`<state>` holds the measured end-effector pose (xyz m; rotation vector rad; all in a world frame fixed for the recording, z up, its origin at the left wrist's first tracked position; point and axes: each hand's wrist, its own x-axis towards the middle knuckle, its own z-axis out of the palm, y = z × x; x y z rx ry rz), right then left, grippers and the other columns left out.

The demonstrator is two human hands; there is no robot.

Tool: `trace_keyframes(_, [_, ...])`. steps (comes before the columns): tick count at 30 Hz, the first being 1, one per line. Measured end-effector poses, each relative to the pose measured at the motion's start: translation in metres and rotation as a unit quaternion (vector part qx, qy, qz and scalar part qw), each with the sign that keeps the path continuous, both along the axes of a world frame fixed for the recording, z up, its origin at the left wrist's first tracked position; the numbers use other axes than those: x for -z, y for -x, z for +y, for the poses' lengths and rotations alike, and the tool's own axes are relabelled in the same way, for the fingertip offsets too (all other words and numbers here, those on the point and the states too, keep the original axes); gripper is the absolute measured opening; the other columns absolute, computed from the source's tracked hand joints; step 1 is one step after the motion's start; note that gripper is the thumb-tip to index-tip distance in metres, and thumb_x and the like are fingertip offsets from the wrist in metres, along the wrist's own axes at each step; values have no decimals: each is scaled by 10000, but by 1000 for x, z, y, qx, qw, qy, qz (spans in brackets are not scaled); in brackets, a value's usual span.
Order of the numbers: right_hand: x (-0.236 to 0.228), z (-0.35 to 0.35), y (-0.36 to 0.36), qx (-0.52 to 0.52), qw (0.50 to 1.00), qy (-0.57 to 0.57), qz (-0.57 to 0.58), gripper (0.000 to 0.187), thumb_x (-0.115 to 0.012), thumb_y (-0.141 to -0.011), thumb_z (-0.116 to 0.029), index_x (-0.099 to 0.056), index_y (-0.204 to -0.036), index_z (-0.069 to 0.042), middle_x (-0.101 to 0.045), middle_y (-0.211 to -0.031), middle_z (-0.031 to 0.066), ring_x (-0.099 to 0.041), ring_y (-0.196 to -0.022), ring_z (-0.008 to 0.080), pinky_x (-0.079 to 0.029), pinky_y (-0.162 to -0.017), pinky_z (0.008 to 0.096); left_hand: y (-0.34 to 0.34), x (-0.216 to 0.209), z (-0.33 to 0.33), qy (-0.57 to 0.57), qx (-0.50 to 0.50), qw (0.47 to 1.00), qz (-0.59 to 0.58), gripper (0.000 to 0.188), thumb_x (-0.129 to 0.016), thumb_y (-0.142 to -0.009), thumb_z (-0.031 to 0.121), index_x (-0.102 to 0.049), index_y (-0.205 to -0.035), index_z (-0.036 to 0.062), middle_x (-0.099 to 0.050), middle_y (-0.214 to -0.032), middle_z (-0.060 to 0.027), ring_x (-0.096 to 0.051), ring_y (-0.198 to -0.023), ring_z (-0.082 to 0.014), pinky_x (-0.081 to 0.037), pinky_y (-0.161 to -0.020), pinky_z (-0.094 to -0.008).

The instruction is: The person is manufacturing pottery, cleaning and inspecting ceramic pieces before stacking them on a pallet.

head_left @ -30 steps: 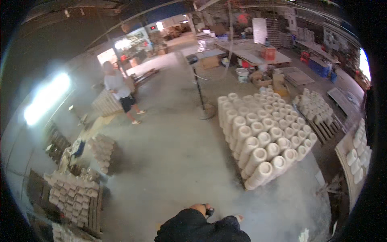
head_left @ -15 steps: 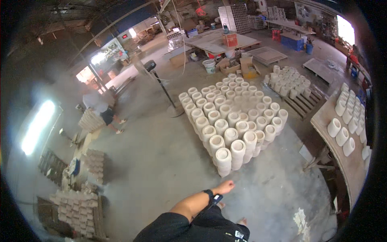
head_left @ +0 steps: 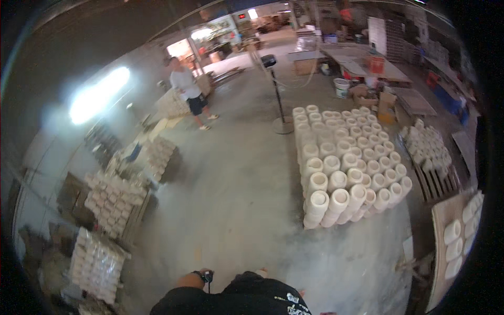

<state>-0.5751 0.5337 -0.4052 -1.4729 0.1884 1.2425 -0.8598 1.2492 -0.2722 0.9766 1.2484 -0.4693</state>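
My left forearm (head_left: pixel 190 281) hangs at the lower edge, with a dark watch (head_left: pixel 205 275) on the wrist. The fingers of my left hand are hidden, and no held thing shows there. Out of view is my right hand. Ahead and to the right stands a big block of pale, hollow cylindrical pieces (head_left: pixel 338 198), stacked upright in tight rows on the floor. The forearm is well apart from it.
Stacked pale pieces (head_left: pixel 113 205) line the left side, one stack wrapped in clear film (head_left: pixel 97 265). A person (head_left: pixel 186 86) stands at the far left. A pedestal fan (head_left: pixel 278 94) stands beyond the block. A board with pale cylinders (head_left: pixel 443 252) is at the right.
The view has swung left, so the block and fan sit farther right. My left forearm has drawn back and down to the lower edge, its fingers now hidden.
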Motion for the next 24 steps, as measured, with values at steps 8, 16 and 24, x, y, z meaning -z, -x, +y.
trace_keyframes(8, [-4,152,-135,-274,945,155,-87,328,-660,-697,-377,-689,-881,-108,-677,-830,90,-641,-780,293,-545,-689,429,-48,35,-37,-164,202,955,145,280,-541,-940,322,-635,-953,58,-634,-767,-90,-623,-607,-224,-488,-511,-389])
trace_keyframes(16, [28,331,-255,-464,841,184,-207,328,-622,-737,-465,-691,-727,-145,-643,-768,73,-610,-766,292,-511,-675,429,-21,115,47,-200,160,963,-85,360,-527,-940,368,-662,-998,38,-674,-885,-76,-638,-729,-208,-520,-617,-407])
trace_keyframes(24, [81,503,-362,-741,276,-27,-611,416,-589,-732,-602,-719,-714,-207,-648,-793,54,-580,-918,253,-492,-692,384,-21,115,161,96,-347,913,-193,167,-587,-902,216,-672,-843,85,-652,-742,-80,-607,-639,-201,-479,-554,-365])
